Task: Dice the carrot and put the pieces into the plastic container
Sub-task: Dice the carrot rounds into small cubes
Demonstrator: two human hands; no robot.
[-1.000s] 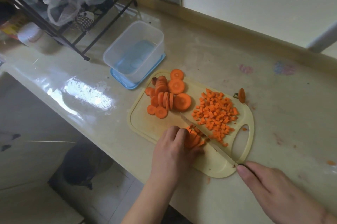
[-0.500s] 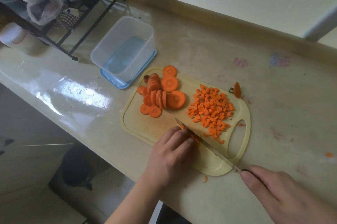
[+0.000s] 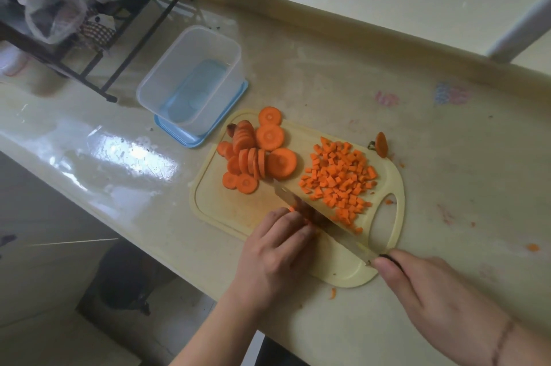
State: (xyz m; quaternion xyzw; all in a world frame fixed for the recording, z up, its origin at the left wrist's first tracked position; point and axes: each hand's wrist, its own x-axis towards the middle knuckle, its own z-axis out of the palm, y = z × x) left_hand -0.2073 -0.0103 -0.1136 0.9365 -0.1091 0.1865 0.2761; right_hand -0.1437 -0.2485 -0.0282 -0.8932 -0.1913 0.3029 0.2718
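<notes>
Two risks for you: your left hand [image 3: 275, 249] curls over carrot strips [image 3: 301, 213] right against the knife [image 3: 316, 216] blade, so a slip nicks a fingertip; dice [image 3: 338, 180] may scatter off the cutting board [image 3: 235, 204]. Right hand [image 3: 429, 291] clenches the handle, blade angled across the board. Strips mostly hidden, probably pinned flat. Slices [image 3: 256, 154] wait near the plastic container [image 3: 190, 82], which holds no carrot on the tabletop [image 3: 387, 73].

Soft daylight, glare on countertop [image 3: 131, 154] (edges warped).
</notes>
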